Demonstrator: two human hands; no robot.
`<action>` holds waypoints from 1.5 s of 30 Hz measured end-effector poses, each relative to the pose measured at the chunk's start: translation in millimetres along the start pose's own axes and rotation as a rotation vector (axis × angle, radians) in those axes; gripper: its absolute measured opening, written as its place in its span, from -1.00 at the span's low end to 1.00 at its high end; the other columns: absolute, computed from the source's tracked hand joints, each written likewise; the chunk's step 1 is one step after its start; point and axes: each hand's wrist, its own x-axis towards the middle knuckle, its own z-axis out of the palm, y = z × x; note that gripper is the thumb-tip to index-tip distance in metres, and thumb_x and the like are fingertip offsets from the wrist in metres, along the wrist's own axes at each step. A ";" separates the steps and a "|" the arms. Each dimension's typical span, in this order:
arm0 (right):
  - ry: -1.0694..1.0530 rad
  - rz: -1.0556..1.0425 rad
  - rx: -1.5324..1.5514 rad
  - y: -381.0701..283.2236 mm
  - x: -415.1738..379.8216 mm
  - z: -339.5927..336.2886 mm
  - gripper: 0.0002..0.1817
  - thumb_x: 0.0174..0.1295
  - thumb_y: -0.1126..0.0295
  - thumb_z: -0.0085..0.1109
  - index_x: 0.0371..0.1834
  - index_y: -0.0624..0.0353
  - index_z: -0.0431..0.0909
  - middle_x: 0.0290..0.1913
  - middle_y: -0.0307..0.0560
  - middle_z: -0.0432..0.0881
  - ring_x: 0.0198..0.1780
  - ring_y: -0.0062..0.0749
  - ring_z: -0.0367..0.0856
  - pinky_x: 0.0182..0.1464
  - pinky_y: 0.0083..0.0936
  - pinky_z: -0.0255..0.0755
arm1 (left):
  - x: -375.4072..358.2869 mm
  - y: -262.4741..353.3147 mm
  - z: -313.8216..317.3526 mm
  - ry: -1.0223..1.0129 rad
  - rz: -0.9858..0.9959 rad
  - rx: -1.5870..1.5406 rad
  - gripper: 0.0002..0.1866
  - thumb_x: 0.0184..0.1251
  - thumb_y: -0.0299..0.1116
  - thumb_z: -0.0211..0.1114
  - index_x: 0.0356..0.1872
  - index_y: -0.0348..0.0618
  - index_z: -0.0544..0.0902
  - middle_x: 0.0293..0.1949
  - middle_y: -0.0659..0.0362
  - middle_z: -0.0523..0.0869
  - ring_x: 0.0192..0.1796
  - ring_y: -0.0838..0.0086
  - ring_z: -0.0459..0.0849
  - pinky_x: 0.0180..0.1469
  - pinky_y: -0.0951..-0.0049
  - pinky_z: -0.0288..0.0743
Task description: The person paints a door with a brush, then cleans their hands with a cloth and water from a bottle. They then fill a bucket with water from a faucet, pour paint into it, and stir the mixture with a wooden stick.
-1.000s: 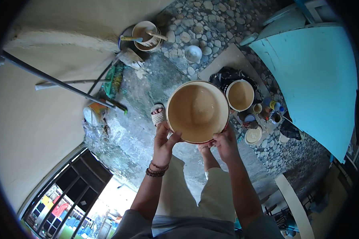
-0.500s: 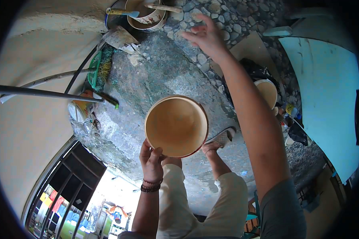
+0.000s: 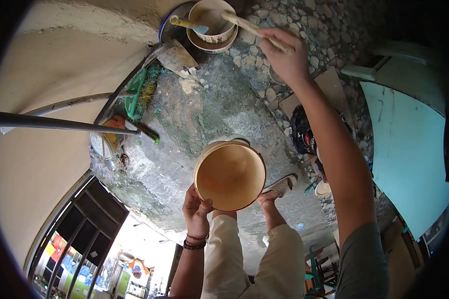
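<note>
My left hand [image 3: 198, 209] grips the lower left rim of a round cream bowl or bucket [image 3: 230, 177], its open mouth facing me and its inside bare. At the top, my right hand [image 3: 287, 55] is closed on the end of a light wooden stick [image 3: 252, 27]. The stick's far end reaches the rim of a patterned bowl [image 3: 212, 20], which stands in a wider bowl [image 3: 212, 47]. A brush with a yellow handle [image 3: 184, 22] lies across the patterned bowl's left rim.
A flat scoop [image 3: 177, 57] and a green basket [image 3: 134, 94] lie along the left wall. Near them are a grey pole [image 3: 60, 122] and a paint can [image 3: 102, 142]. A black bag [image 3: 300, 129] sits right of centre, and a turquoise panel [image 3: 409, 149] stands at the right.
My right hand was open and empty near the stones; it now holds the stick. The view has shifted, and the round container shows slightly further right and lower.
</note>
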 end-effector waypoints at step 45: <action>-0.196 0.294 -0.216 152.1 -320.7 -349.6 -0.87 0.21 0.37 0.20 -0.24 0.13 0.65 -0.37 -0.09 0.70 -0.34 -0.34 0.68 -0.29 -0.49 0.52 | -140.5 -235.9 88.1 0.059 -0.076 0.134 -0.83 0.18 -0.46 0.20 -0.19 -0.22 0.54 -0.24 0.14 0.63 -0.32 0.49 0.67 -0.41 0.35 0.76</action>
